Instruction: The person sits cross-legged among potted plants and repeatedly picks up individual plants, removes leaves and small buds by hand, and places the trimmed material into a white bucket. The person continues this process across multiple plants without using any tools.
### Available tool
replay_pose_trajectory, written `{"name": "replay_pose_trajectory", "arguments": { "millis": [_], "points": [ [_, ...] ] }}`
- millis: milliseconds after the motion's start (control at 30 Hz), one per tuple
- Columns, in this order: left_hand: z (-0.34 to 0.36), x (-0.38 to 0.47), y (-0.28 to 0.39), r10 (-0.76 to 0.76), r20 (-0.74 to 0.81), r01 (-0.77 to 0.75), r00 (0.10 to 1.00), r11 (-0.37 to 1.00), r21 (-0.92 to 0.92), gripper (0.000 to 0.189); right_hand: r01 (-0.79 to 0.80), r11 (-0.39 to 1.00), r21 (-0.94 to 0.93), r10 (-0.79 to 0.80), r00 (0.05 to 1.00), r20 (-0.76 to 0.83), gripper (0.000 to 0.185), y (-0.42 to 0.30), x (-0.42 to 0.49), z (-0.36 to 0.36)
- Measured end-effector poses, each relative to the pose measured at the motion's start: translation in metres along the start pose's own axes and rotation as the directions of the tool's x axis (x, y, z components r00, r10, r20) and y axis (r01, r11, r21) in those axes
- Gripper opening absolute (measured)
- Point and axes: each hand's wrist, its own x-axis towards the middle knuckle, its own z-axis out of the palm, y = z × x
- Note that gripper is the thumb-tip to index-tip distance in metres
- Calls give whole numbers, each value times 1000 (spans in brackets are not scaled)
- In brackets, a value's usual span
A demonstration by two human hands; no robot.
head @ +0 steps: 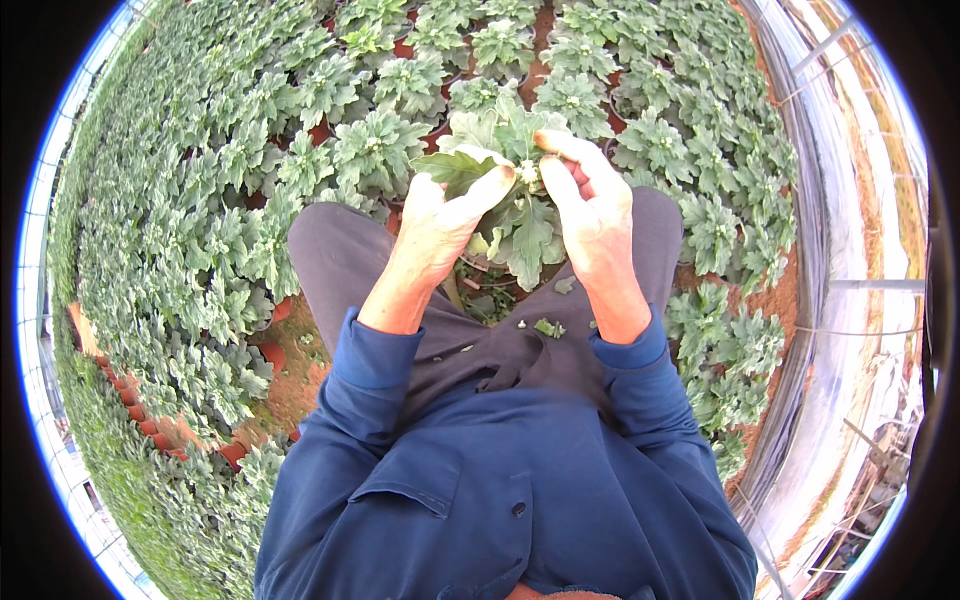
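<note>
Between my knees stands a leafy green potted plant (pixel 531 240) with lobed leaves and a cluster of small pale buds (pixel 528 174) at its top. My left hand (pixel 454 214) is at the left of the buds, its thumb and fingers closed on a broad leaf (pixel 457 166). My right hand (pixel 589 191) is at the right of the buds, thumb and forefinger tips close together at the plant's top; whether something small is between them cannot be told. Torn green bits (pixel 550 328) lie on my dark trousers (pixel 495 345).
Rows of similar potted plants (pixel 379 150) surround me ahead and on both sides. Reddish-brown pots (pixel 271 356) stand on bare soil (pixel 296 390) at the left. Plastic sheeting (pixel 840 360) and metal poles (pixel 877 285) run along the right.
</note>
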Motion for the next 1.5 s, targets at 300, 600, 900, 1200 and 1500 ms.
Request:
{"name": "replay_pose_trajectory", "arguments": {
  "millis": [300, 600, 900, 1200, 1500],
  "points": [
    [-11, 1, -3, 65, 68, -67, 996, 997, 35, 24, 214, 955, -207, -203, 977, 69, 51, 9, -4, -2],
    [-5, -4, -1, 204, 75, -215, 976, 956, 199, 19, 308, 883, -353, -311, 949, 49, 55, 2, -7, 1],
    [-9, -8, -5, 215, 109, -237, 970, 938, 253, 19, 347, 802, -486, -321, 937, 140, 61, -18, -7, -2],
    [-5, -8, -6, 212, 3, -208, 977, 956, 205, 26, 325, 899, -293, -331, 943, 29, 53, -3, -10, 0],
    [-7, -7, -5, 136, -35, -126, 990, 972, 198, 23, 387, 872, -301, -377, 921, 92, 29, 5, -9, -6]
  ]
}}
